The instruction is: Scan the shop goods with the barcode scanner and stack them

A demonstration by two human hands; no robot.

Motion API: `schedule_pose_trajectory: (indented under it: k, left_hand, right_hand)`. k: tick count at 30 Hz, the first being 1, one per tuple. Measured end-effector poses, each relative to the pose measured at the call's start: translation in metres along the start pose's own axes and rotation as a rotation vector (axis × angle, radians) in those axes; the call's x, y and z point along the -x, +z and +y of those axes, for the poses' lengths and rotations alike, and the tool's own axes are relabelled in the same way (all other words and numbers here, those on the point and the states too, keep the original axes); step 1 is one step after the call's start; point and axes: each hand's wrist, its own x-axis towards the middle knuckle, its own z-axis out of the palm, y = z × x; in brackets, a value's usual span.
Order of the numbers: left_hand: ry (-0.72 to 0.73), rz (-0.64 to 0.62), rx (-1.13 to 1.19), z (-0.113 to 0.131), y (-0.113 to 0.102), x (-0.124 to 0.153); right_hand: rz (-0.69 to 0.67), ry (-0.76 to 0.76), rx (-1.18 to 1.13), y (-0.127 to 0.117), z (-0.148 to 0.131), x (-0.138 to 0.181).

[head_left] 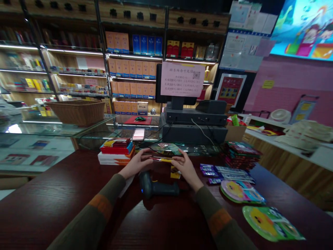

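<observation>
Beyond dark scanner [162, 189], slim packet [161, 159] between left hand [137, 164] and right hand [185, 168], each pinching one end.

The sleeves [91, 218] were coloured olive and banded with orange; the slim packet [163, 159] was tinted yellow and red. The scanner [162, 189] was finished in black, the surface [52, 198] stained dark red-brown, the nearest package [272, 224] printed green and yellow.

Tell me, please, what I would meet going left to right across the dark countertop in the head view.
Red-and-white stack, left hand, slim yellow-and-red item, right hand, purple packets, green chick-patterned package.
</observation>
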Motion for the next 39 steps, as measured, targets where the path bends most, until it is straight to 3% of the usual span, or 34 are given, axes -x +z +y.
schedule_pose_trajectory:
  k: [4, 8, 12, 16, 21, 28, 34, 39]
  left_hand:
    - [0.07, 0.23, -0.094, -0.006, 0.0, 0.009]
    - [0.144, 0.364, -0.236, -0.013, 0.0, 0.015]
    - [0.246, 0.331, -0.413, -0.017, -0.004, 0.023]
    - [0.384, 0.279, -0.857, -0.019, -0.009, 0.026]
    - [0.424, 0.355, -1.186, -0.017, -0.009, 0.028]
    - [0.471, 0.502, -1.317, -0.013, -0.007, 0.035]
    - [0.452, 0.527, -1.349, -0.012, -0.009, 0.038]
    - [0.543, 0.55, -1.392, -0.013, -0.014, 0.037]
  right_hand:
    - [0.067, 0.059, 0.032, 0.023, -0.004, -0.003]
    - [0.118, 0.159, 0.011, 0.041, -0.007, -0.008]
    - [0.141, 0.278, -0.083, 0.048, -0.009, -0.012]
    - [0.129, 0.338, -0.1, 0.048, -0.009, -0.011]
    - [0.099, 0.385, -0.101, 0.051, -0.008, -0.01]
    - [0.058, 0.41, -0.115, 0.055, -0.009, -0.005]
    - [0.038, 0.417, -0.105, 0.054, -0.007, -0.003]
    - [0.03, 0.411, -0.086, 0.053, -0.005, -0.005]
